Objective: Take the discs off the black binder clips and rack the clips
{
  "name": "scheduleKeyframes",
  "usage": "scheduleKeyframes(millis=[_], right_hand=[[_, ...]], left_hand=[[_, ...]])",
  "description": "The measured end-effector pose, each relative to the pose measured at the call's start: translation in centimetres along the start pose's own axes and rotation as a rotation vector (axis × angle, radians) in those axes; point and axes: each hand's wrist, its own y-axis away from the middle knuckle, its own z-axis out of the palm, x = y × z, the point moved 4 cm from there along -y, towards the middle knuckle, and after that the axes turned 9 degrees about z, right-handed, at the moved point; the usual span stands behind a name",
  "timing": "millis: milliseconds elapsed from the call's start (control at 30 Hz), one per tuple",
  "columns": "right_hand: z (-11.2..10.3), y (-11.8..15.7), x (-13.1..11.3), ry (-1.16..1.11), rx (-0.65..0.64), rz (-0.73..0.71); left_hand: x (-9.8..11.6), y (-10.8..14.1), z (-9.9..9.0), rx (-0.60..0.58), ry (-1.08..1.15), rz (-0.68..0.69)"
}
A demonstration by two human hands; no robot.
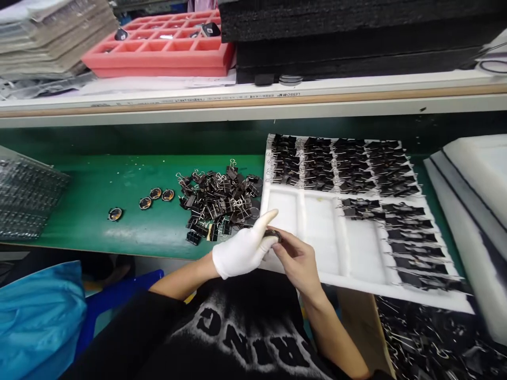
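My left hand (245,250), in a white glove, is closed on a small dark part (272,234), with the index finger raised. My bare right hand (299,259) pinches the same part from the other side. Both hands meet at the front left corner of a white foam tray (344,282). Rows of black pieces with binder clips (350,158) fill the tray's back compartments and its right side. Left of the tray lies a heap of black binder clips (217,198). The part's details are hidden by my fingers.
Several small round parts (156,193) lie on the green table (91,192). Clear plastic trays (29,195) stand at the left, white foam sheets (475,211) at the right. Above, a shelf (158,108) bears a pink foam tray (166,66). A box of clips (435,338) sits below right.
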Motion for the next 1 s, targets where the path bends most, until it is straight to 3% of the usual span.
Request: scheduleKeyframes(millis=[100,167,267,367,433,533,667,767,833,900,1000], right_hand=[[-0.6,-0.7,-0.4,-0.142,0.062,0.010],[-0.8,-1.0,0.1,-0.227,0.133,0.070],[-0.2,-1.5,1.0,-0.364,0.185,0.176],[0.7,-2.3,1.2,-0.485,0.162,0.228],[1.1,-2.7,1.3,-0.584,0.135,0.289],[1.2,-3.0,1.2,-0.710,0.090,0.380],[1.4,-3.2,0.0,-0.732,-0.040,0.354],[1.8,-3.6,-1.5,-0.661,-0.090,0.233],[2.3,-4.1,-2.3,-0.611,-0.117,0.158],[2.6,-4.5,-2.6,-0.565,-0.128,0.110],[2.6,-4.7,-2.4,-0.509,-0.106,0.091]], left_hand=[[1.0,-0.8,-2.8,-0.094,-0.233,0.115],[0.6,-1.4,-6.2,0.056,-0.502,0.067],[-1.5,-1.8,-11.4,0.332,-0.925,-0.274],[-4.6,-2.2,-13.6,0.272,-1.067,-0.544],[-6.1,-2.6,-13.9,0.218,-1.022,-0.585],[-6.7,-2.7,-14.0,0.297,-0.858,-0.513],[-4.8,-2.2,-13.6,0.540,-0.544,-0.226],[-2.3,-1.4,-11.7,0.669,-0.420,0.024],[-0.6,-0.7,-9.8,0.666,-0.487,0.221],[0.6,-0.2,-7.9,0.574,-0.581,0.406],[0.4,0.3,-6.9,0.451,-0.615,0.478]])
